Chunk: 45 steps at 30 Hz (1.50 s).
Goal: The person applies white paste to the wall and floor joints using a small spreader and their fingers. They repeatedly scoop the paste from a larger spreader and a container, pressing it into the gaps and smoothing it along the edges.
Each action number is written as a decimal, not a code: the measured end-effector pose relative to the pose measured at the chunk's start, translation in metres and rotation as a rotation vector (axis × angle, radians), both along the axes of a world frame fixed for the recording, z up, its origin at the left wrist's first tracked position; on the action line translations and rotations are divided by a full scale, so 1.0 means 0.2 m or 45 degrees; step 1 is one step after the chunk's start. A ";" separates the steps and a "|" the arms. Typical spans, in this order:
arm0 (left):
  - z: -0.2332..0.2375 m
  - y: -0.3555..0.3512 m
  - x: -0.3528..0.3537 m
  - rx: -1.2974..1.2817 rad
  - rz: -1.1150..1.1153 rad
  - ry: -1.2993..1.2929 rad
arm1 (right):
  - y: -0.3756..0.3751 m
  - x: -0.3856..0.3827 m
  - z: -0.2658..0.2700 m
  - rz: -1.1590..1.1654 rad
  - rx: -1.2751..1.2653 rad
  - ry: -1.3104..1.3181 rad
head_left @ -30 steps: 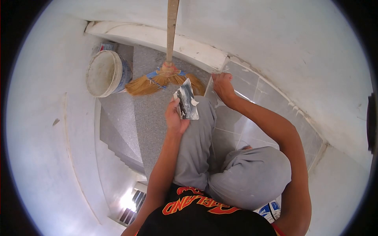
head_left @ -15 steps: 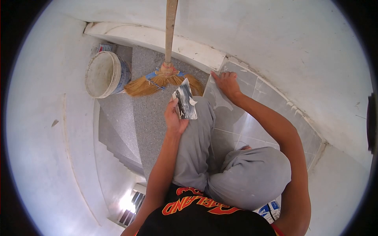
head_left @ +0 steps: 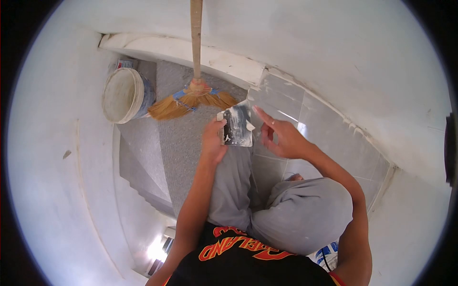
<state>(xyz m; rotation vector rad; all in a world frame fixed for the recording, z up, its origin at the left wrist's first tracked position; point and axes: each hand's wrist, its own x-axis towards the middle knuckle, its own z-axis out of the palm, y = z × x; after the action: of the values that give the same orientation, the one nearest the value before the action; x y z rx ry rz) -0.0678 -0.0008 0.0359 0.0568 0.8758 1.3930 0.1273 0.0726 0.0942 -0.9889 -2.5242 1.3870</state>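
Note:
My left hand (head_left: 213,139) grips a flat, dark rectangular plate (head_left: 237,125) by its left edge, thumb on top. White paste is smeared over its face, with a lump at the right edge. Just right of the plate is my right hand (head_left: 281,137), its index finger stretched out and the others partly curled. A little white paste shows on that hand, and nothing is held in it. Below the right hand lie grey floor tiles (head_left: 324,115), with white smears near the tile corner by the wall.
A straw broom (head_left: 191,97) leans upright against the white ledge (head_left: 210,56). Left of it stands a paste-stained bucket (head_left: 125,95). Grey steps (head_left: 143,176) descend at the lower left. Behind my bent knee is a blue and white container (head_left: 327,255). White walls close in on both sides.
My right hand has lifted off the tile corner and come back toward the plate, index finger extended. The plate in my left hand has shifted slightly right.

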 end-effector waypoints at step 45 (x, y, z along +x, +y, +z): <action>-0.15 0.08 -0.07 -0.054 0.441 0.064 | 0.38 -0.17 -0.77 0.340 1.527 -1.107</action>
<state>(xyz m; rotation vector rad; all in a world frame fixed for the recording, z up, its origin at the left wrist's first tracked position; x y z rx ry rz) -0.0825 0.0157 0.0066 -0.0972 0.9893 1.7001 0.0942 0.1491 -0.0590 -1.0244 -3.2189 -0.8528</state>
